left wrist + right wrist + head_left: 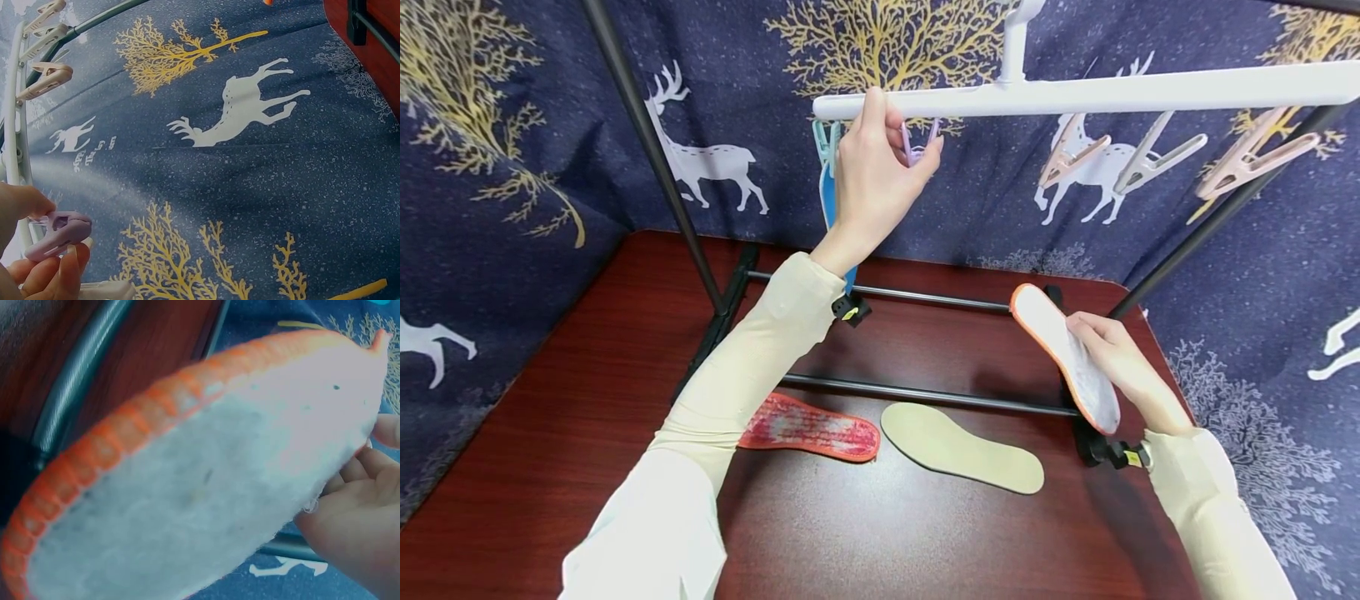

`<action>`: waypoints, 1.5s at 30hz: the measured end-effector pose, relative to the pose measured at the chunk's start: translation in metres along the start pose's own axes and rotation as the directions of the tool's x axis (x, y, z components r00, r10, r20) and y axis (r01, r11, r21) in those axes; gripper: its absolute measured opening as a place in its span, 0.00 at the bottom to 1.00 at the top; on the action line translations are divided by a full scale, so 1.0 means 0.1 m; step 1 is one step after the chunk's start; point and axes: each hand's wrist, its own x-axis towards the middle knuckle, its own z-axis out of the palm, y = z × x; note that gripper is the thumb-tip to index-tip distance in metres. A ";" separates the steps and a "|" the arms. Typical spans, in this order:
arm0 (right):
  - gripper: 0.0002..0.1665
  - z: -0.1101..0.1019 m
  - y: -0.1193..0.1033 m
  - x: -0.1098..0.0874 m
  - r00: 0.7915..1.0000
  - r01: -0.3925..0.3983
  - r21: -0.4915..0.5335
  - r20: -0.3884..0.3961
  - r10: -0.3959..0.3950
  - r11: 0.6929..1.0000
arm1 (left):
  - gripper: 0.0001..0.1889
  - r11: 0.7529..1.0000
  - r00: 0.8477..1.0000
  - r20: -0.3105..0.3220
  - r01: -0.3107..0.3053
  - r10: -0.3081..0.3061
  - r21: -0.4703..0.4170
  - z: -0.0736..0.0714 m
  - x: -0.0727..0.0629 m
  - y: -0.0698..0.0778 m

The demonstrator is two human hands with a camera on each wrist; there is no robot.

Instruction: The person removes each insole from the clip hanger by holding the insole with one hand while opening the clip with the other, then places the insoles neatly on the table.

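Pale left sleeve (pixel 706 417) slants upward, left grip (pixel 878 167) raised, pinching a lilac clip (pixel 67 232); lower right grip (pixel 1111 357) holds an orange-edged insole (pixel 1069 362).

This looks like a curtained-off tabletop corner; whether home or studio cannot be told. Dark blue cloth (pixel 925 225) printed with white deer (pixel 718 168) and golden trees (pixel 891 50) lines the back and both sides of a red-brown counter (pixel 925 542) bearing a black metal rack (pixel 917 395), with a white clip hanger (pixel 1075 96) above.
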 end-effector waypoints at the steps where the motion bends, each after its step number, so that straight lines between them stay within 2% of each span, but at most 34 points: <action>1: 0.17 -0.01 0.01 -0.01 1.000 -0.001 -0.007 0.004 0.001 1.000 | 0.20 1.000 1.000 -0.001 0.003 -0.003 0.005 0.00 0.00 0.00; 6: 0.17 -0.07 0.02 -0.04 1.000 -0.001 -0.037 0.026 0.002 0.999 | 0.21 1.000 1.000 -0.006 0.009 -0.009 0.017 0.01 0.00 0.00; 16: 0.16 -0.16 0.10 -0.10 0.997 0.072 -0.087 0.048 -0.068 0.994 | 0.21 1.000 1.000 -0.007 0.005 -0.005 0.005 0.02 0.00 0.00; 25: 0.14 -0.23 0.22 -0.12 0.998 0.061 -0.073 0.026 -0.060 0.995 | 0.20 1.000 1.000 -0.003 0.003 -0.003 -0.011 0.01 0.00 -0.01; 34: 0.14 -0.33 0.36 -0.19 0.999 0.017 -0.035 0.029 -0.016 0.999 | 0.20 1.000 1.000 -0.001 0.003 -0.003 -0.012 0.01 -0.01 -0.01; 45: 0.12 -0.45 0.45 -0.26 0.999 0.033 -0.059 0.015 -0.032 0.998 | 0.20 1.000 1.000 -0.008 -0.004 0.004 -0.009 -0.01 -0.01 -0.02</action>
